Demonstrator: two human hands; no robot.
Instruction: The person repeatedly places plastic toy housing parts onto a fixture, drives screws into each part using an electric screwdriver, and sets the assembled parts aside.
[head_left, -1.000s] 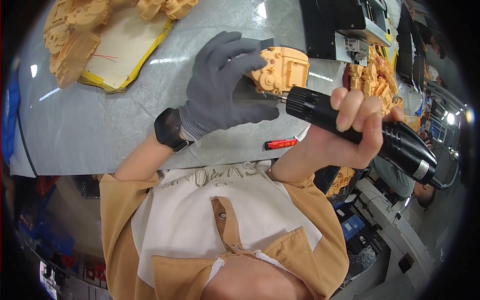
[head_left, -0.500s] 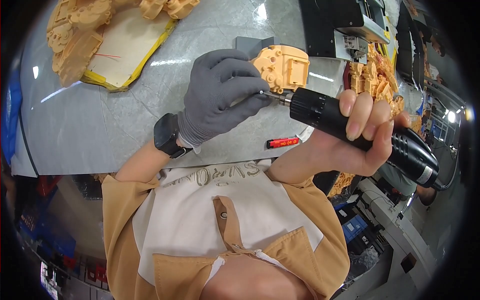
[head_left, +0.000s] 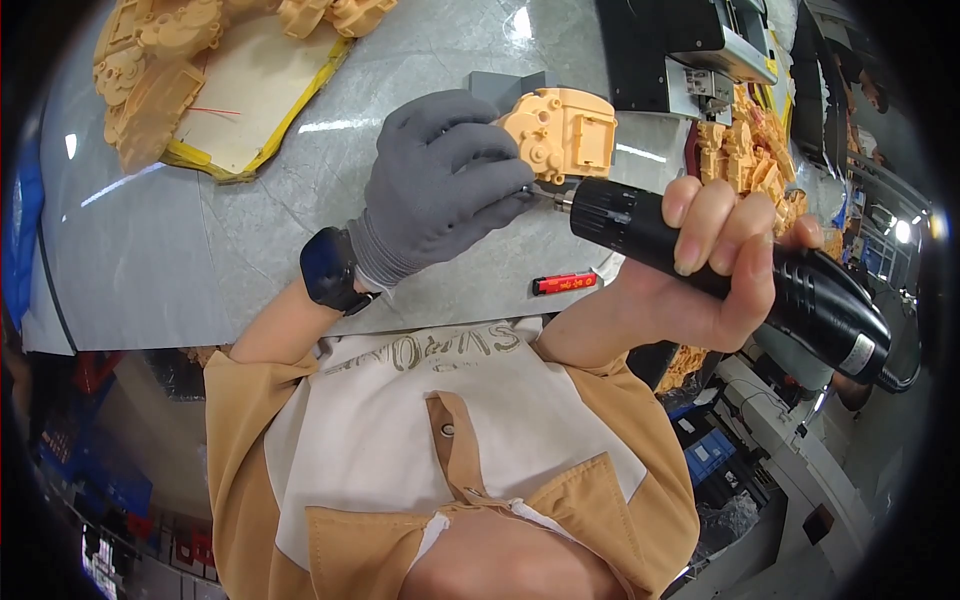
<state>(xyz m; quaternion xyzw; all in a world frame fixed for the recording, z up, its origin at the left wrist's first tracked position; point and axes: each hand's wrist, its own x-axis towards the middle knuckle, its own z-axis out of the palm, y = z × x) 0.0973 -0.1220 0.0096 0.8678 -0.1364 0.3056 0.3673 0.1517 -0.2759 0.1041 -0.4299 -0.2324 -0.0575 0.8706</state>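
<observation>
A black electric screwdriver point(head_left: 640, 222) is wrapped in the bare fingers of my right hand point(head_left: 725, 250), its bit pointing left. My left hand point(head_left: 440, 185), in a grey glove, has its fingers pinched together at the bit's tip. Whatever small piece they may hold there is too small to make out. Just above the bit, an orange plastic housing point(head_left: 562, 133) rests against a grey fixture point(head_left: 497, 87), beside my left fingertips. Whether those fingertips touch the housing is unclear.
More orange parts point(head_left: 150, 110) lie on a yellow-edged tray point(head_left: 262, 160) at upper left. Another heap of orange parts point(head_left: 752, 160) is at right, near a black and metal device point(head_left: 700, 60). A red and black cutter point(head_left: 565, 284) lies near the table's front edge.
The screwdriver and my right hand have shifted slightly left, the tool's rear end dipping lower. My left hand has moved slightly up and left.
</observation>
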